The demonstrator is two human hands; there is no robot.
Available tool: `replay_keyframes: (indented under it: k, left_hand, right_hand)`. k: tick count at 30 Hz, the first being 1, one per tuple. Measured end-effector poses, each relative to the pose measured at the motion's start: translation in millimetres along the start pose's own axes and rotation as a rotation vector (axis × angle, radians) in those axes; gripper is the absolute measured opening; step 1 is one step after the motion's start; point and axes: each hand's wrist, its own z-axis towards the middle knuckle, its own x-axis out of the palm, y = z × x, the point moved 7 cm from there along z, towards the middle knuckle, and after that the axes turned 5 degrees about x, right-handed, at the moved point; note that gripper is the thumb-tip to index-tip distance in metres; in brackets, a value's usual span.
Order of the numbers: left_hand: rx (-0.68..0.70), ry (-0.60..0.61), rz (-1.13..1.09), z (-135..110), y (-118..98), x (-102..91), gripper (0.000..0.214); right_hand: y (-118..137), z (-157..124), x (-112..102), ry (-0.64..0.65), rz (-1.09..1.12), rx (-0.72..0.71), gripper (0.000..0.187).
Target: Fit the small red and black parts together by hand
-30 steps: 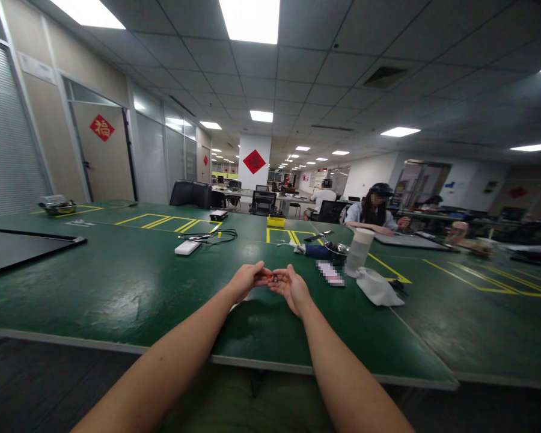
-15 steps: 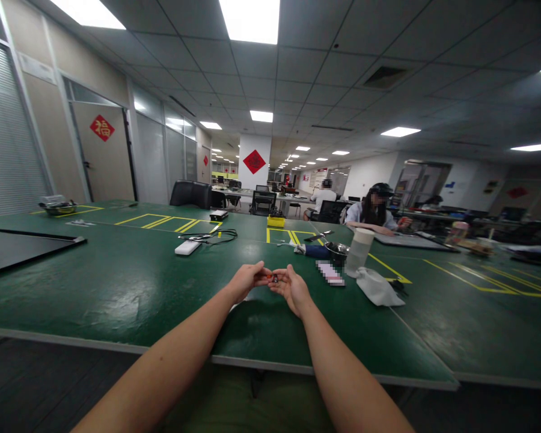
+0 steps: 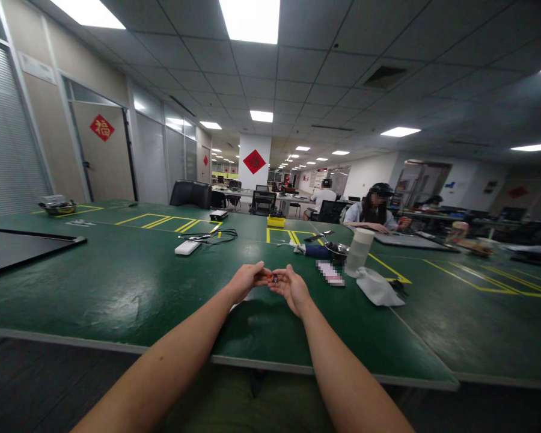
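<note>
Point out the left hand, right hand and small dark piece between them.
Left hand [image 3: 247, 282], head view: middle of hand.
Right hand [image 3: 294, 290], head view: middle of hand.
Small dark piece [image 3: 275, 278], head view: its visible middle.

The tabletop [image 3: 153, 294] is deep green, crossed by bright yellow tape [image 3: 390, 268] in rectangular outlines. Tiny held pieces [image 3: 275, 278] show orange and near-black. A red diamond [image 3: 102, 127] bears a gold character.
</note>
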Motion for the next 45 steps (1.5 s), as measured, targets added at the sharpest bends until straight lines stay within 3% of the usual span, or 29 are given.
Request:
replay_keyframes:
  k: [12, 17, 21, 25, 36, 40, 45]
  left_hand:
    - [0.015, 0.021, 0.014, -1.5, -2.2, 1.3, 0.036]
    - [0.112, 0.132, 0.265, -5.6, -8.0, 9.6, 0.024]
    - [0.192, 0.136, 0.521, -6.4, -10.6, 10.7, 0.019]
    - [0.215, 0.133, 0.613, -3.6, -8.8, 9.4, 0.013]
    - [0.25, 0.125, 0.478, -3.3, -15.8, 8.7, 0.017]
    - [0.144, 0.091, 0.311, -3.0, -9.9, 6.6, 0.018]
    - [0.055, 0.06, 0.128, -2.5, -3.7, 5.8, 0.03]
  right_hand:
    - [1.4, -0.3, 0.9, 0.004, -0.006, -0.007, 0.04]
    - [-1.5, 2.2, -2.5, -0.041, -0.134, -0.012, 0.014]
    - [-5.6, 2.2, -4.1, -0.088, -0.254, 0.012, 0.014]
    - [-5.6, -0.8, 0.4, -0.069, -0.372, 0.022, 0.016]
    - [0.2, 0.5, 1.0, -0.012, -0.293, -0.084, 0.028]
    - [-0.8, 2.4, -1.7, -0.03, -0.174, -0.052, 0.027]
    - [-1.8, 3.0, -3.4, -0.048, -0.046, 0.015, 0.043]
